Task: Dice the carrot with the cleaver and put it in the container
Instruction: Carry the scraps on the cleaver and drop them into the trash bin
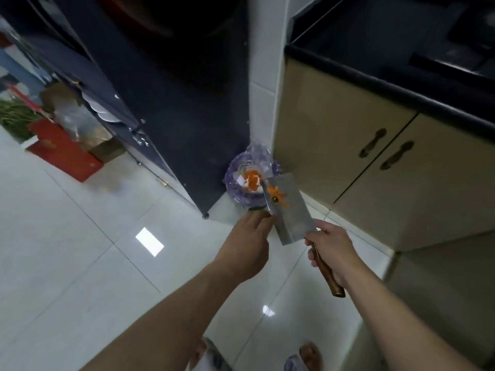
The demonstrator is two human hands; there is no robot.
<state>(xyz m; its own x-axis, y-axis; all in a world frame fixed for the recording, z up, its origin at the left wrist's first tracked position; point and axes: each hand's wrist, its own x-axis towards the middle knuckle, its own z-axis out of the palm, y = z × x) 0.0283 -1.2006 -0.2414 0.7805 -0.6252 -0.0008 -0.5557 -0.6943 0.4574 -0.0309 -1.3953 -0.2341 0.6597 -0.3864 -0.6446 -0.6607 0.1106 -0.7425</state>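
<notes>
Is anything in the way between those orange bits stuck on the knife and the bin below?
Nothing visible blocks them. The carrot scraps cling to the cleaver, held by the right hand just beside the open, bag-lined bin. The left hand touches the blade's edge, beside the scraps, not between them and the bin.

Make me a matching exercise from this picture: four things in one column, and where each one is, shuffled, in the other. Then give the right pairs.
Things:
1. steel cleaver with a brown wooden handle
2. orange carrot scraps
3. purple plastic-lined bin
4. red cardboard box

Places:
A. on the floor at far left
B. stuck to the flat of the blade
C. in the floor corner by the dark cabinet
D. gripped in the right hand, left hand touching its blade

Pairs: 1-D, 2-B, 3-C, 4-A
</notes>
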